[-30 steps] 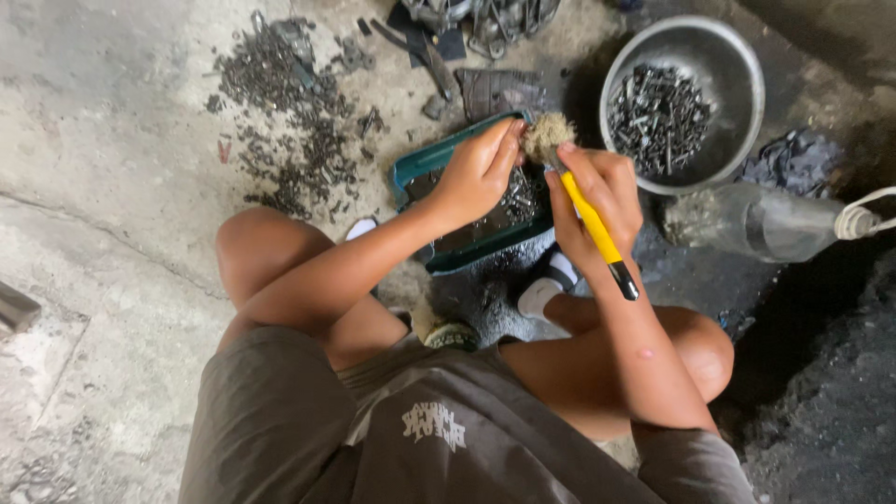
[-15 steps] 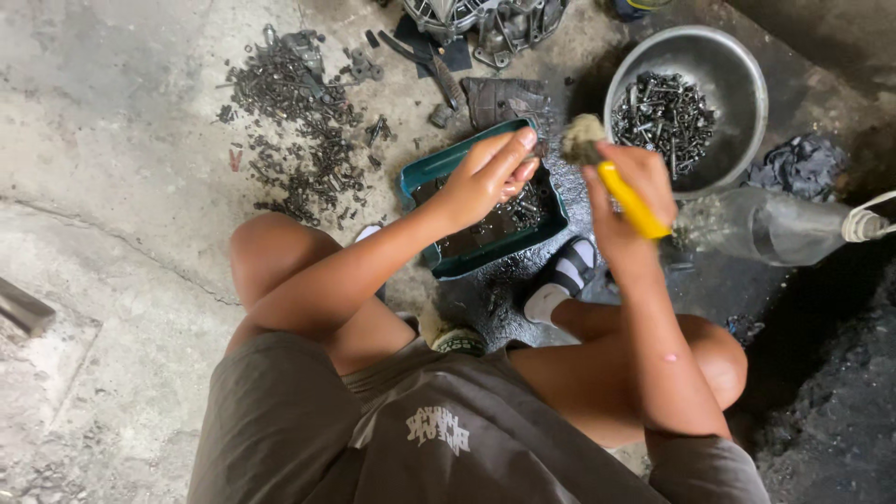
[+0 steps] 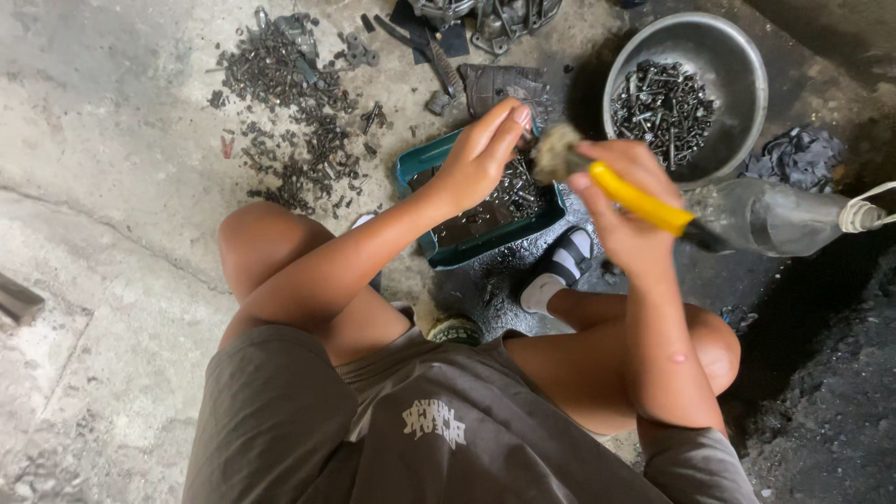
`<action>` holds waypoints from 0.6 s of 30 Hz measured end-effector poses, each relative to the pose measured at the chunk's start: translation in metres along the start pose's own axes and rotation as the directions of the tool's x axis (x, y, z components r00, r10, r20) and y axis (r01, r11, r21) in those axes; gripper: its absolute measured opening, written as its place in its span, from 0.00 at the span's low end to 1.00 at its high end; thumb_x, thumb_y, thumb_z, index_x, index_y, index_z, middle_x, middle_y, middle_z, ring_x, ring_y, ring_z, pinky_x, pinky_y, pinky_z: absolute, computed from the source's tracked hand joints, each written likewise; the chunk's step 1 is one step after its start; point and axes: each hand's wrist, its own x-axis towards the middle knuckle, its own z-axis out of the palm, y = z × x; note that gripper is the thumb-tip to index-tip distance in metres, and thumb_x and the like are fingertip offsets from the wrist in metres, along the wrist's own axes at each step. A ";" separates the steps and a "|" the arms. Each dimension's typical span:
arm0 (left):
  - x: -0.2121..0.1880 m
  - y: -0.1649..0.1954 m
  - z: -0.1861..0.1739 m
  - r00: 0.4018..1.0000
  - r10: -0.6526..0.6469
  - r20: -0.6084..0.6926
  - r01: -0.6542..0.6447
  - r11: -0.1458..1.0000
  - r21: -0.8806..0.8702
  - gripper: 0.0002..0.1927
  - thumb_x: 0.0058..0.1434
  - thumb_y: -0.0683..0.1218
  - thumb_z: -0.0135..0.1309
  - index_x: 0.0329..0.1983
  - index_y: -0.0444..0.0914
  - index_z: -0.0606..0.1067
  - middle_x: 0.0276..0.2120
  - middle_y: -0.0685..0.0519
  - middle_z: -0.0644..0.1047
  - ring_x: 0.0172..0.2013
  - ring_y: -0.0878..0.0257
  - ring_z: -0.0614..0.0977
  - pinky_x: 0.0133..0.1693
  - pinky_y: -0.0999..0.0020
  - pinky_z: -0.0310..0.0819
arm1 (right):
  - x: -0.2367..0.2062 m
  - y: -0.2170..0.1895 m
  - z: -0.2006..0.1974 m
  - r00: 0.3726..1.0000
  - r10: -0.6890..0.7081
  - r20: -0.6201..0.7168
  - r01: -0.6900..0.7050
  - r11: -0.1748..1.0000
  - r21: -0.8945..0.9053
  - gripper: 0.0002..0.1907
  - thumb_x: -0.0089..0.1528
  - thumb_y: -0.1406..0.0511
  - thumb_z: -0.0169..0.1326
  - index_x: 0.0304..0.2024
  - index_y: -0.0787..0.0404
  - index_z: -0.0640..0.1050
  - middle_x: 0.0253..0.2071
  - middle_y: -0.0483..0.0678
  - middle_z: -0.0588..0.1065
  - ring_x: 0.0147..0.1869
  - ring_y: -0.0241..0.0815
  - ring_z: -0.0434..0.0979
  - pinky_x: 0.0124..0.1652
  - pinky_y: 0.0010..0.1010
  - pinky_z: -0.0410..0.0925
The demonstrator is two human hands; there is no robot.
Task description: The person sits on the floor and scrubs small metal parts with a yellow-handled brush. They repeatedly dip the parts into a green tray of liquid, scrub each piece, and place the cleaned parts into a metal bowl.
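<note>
While squatting on the concrete floor (image 3: 121,187), a person scrubs a small part, the left hand (image 3: 481,154) pinching it with fingers together above the green tray (image 3: 411,173). Just right of the tray, the right hand (image 3: 625,210) is clamped on a yellow-handled brush (image 3: 644,201). Beyond the tray sits a metal bowl (image 3: 747,84) of bolts; the cleaned part seems headed there.

No labels, signs or screens show. One package-like thing: a clear plastic bottle (image 3: 779,217) with a white cap, lying on its side at three o'clock.
</note>
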 end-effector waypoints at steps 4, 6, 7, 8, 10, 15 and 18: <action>0.000 -0.003 0.002 0.962 0.275 0.006 -0.256 0.888 0.381 0.11 0.81 0.49 0.40 0.48 0.36 0.67 0.37 0.47 0.75 0.39 0.51 0.79 0.40 0.61 0.75 | -0.008 -0.005 0.000 0.993 0.092 -0.076 -0.082 0.988 0.128 0.12 0.68 0.71 0.63 0.53 0.66 0.80 0.51 0.53 0.76 0.52 0.42 0.76 0.50 0.28 0.71; -0.001 -0.002 0.001 0.938 0.340 0.072 -0.336 0.832 0.441 0.10 0.80 0.48 0.39 0.48 0.36 0.67 0.40 0.44 0.76 0.42 0.44 0.81 0.41 0.57 0.75 | -0.010 0.000 0.003 0.998 -0.036 -0.051 0.034 0.999 -0.034 0.11 0.68 0.71 0.63 0.52 0.66 0.80 0.50 0.53 0.77 0.51 0.40 0.77 0.52 0.28 0.70; -0.001 -0.002 0.001 0.944 0.312 0.111 -0.326 0.821 0.468 0.10 0.79 0.47 0.40 0.47 0.36 0.67 0.38 0.43 0.75 0.39 0.44 0.80 0.39 0.55 0.74 | -0.009 0.004 0.003 0.999 0.028 -0.044 -0.029 0.999 -0.023 0.11 0.68 0.70 0.63 0.52 0.66 0.80 0.48 0.51 0.77 0.50 0.39 0.76 0.50 0.28 0.69; -0.002 -0.001 0.000 0.947 0.283 0.150 -0.320 0.807 0.496 0.09 0.78 0.46 0.41 0.47 0.35 0.67 0.36 0.42 0.74 0.37 0.43 0.79 0.38 0.54 0.72 | -0.007 0.010 0.002 0.995 0.091 -0.038 -0.092 0.996 -0.011 0.11 0.68 0.70 0.63 0.52 0.66 0.81 0.47 0.49 0.77 0.48 0.38 0.75 0.49 0.28 0.68; -0.003 0.000 0.002 0.962 0.219 0.164 -0.269 0.867 0.419 0.10 0.78 0.48 0.40 0.47 0.36 0.67 0.35 0.45 0.75 0.35 0.48 0.81 0.37 0.57 0.74 | -0.002 0.022 -0.003 0.978 0.199 -0.061 -0.195 0.978 0.073 0.10 0.69 0.69 0.63 0.52 0.66 0.81 0.45 0.46 0.76 0.46 0.36 0.73 0.48 0.26 0.66; -0.003 -0.008 0.010 0.981 -0.038 0.188 0.041 0.999 -0.012 0.13 0.80 0.50 0.37 0.48 0.36 0.68 0.29 0.53 0.67 0.28 0.64 0.69 0.33 0.68 0.66 | -0.008 0.033 -0.008 0.927 0.353 -0.131 -0.276 0.873 0.401 0.10 0.69 0.67 0.62 0.52 0.65 0.81 0.48 0.42 0.74 0.48 0.31 0.69 0.48 0.22 0.63; 0.002 -0.014 0.009 0.917 -0.195 0.348 0.349 0.815 -0.464 0.13 0.79 0.51 0.38 0.47 0.38 0.68 0.27 0.58 0.64 0.26 0.72 0.62 0.29 0.74 0.56 | -0.012 0.031 -0.002 0.970 0.242 -0.022 -0.213 0.892 0.398 0.12 0.68 0.67 0.63 0.52 0.65 0.81 0.43 0.42 0.73 0.45 0.30 0.69 0.46 0.19 0.63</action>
